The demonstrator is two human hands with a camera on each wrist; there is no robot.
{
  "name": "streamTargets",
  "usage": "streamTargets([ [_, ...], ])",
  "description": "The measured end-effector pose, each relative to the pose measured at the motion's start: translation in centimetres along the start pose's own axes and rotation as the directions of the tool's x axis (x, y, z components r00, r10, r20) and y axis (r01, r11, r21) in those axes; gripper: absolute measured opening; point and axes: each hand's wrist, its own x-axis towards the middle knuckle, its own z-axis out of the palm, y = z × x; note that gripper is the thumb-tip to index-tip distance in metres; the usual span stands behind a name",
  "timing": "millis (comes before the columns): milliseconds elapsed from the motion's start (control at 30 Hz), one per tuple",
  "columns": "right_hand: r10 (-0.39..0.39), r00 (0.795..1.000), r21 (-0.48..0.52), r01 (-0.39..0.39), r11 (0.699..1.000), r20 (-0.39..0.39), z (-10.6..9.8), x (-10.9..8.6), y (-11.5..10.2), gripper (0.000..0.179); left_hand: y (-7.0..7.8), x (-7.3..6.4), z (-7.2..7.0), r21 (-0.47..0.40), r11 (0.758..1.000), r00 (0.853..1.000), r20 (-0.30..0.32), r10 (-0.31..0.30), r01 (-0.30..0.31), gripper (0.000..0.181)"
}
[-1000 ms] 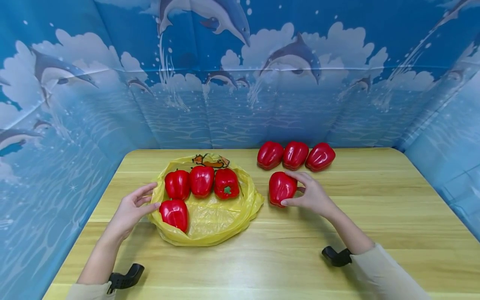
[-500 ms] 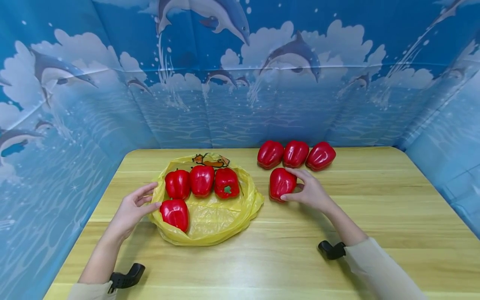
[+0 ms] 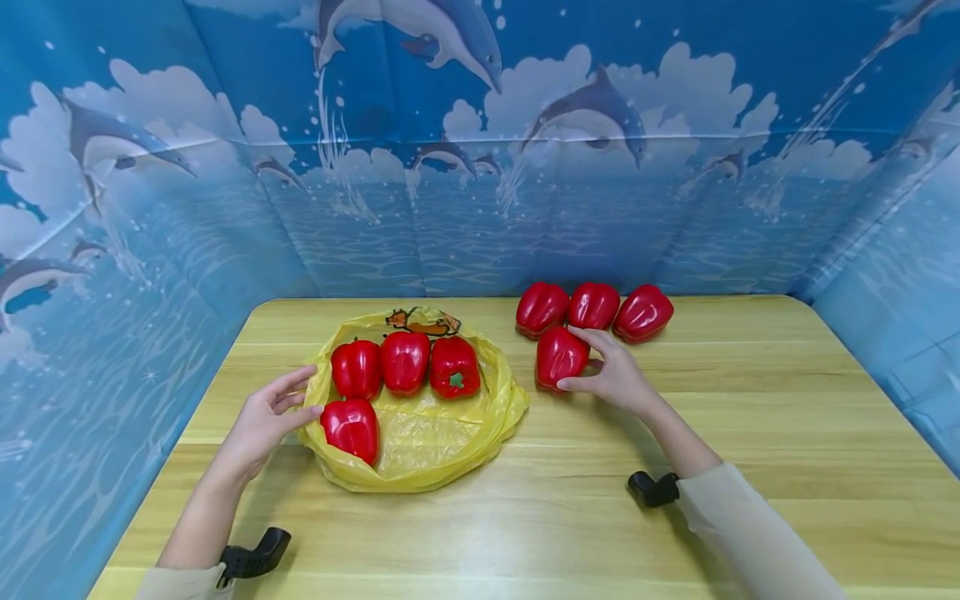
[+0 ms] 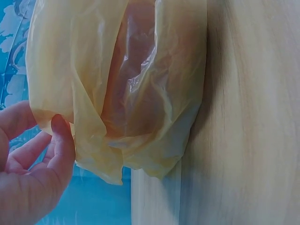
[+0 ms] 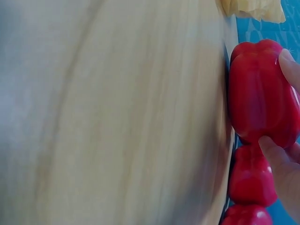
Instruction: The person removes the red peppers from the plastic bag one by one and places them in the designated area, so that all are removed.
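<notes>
In the head view my right hand (image 3: 611,375) grips a red bell pepper (image 3: 561,358) between thumb and fingers, in front of the back row. The same bell pepper (image 5: 260,91) fills the upper right of the right wrist view, with the thumb (image 5: 274,152) against it. My left hand (image 3: 262,421) holds the left rim of a yellow plastic bag (image 3: 435,475), thumb and fingers spaced apart along it. Inside the bag lie several red bell peppers, one of them at the front left (image 3: 351,429). The left wrist view shows the fingers at the bag's (image 4: 140,93) edge.
Three red bell peppers stand in a row at the table's back edge: left (image 3: 542,308), middle (image 3: 593,306) and right (image 3: 642,313). Bare wood of the table (image 3: 750,417) shows to the right and in front. A blue dolphin-print cloth (image 3: 480,208) hangs behind and at the sides.
My right hand has moved the bell pepper away from me, toward the back row. The left hand and the bag have stayed in place.
</notes>
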Motion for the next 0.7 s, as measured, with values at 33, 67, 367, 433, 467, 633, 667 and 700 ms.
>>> streamTargets([
  [33, 0.004, 1.000, 0.005, -0.004, 1.000, 0.003, -0.03, 0.07, 0.03, 0.084, 0.07, -0.02, 0.02, 0.002, 1.000, 1.000, 0.000, 0.002, -0.002, 0.064],
  [67, 0.009, 1.000, 0.010, -0.009, 1.000, 0.005, -0.06, 0.15, 0.06, 0.084, 0.13, -0.05, 0.03, 0.005, 1.000, 1.000, 0.000, 0.004, -0.004, 0.064],
  [367, 0.029, 0.999, -0.005, -0.029, 1.000, 0.019, -0.21, 0.61, -0.04, 0.084, 0.16, -0.11, 0.05, -0.002, 1.000, 1.000, -0.003, -0.009, 0.009, 0.064],
  [433, 0.028, 0.999, -0.006, -0.028, 1.000, 0.024, -0.26, 0.69, -0.04, 0.085, 0.20, -0.11, 0.08, -0.003, 1.000, 1.000, -0.002, -0.007, 0.007, 0.064],
  [467, 0.031, 0.999, -0.004, -0.031, 1.000, 0.025, -0.27, 0.74, -0.05, 0.085, 0.22, -0.12, 0.09, -0.002, 1.000, 1.000, -0.001, -0.005, 0.005, 0.064],
  [633, 0.036, 0.999, 0.024, -0.037, 0.999, 0.036, -0.39, 0.93, 0.02, 0.085, 0.26, -0.09, 0.12, -0.006, 1.000, 1.000, 0.000, -0.010, 0.010, 0.064],
  [667, 0.039, 0.999, 0.028, -0.040, 0.999, 0.039, -0.42, 0.96, 0.00, 0.085, 0.25, -0.09, 0.13, -0.005, 1.000, 1.000, 0.000, -0.010, 0.010, 0.064],
  [700, 0.038, 0.998, 0.030, -0.039, 0.999, 0.042, -0.45, 0.96, 0.02, 0.085, 0.26, -0.09, 0.12, -0.005, 1.000, 1.000, -0.002, -0.013, 0.013, 0.064],
])
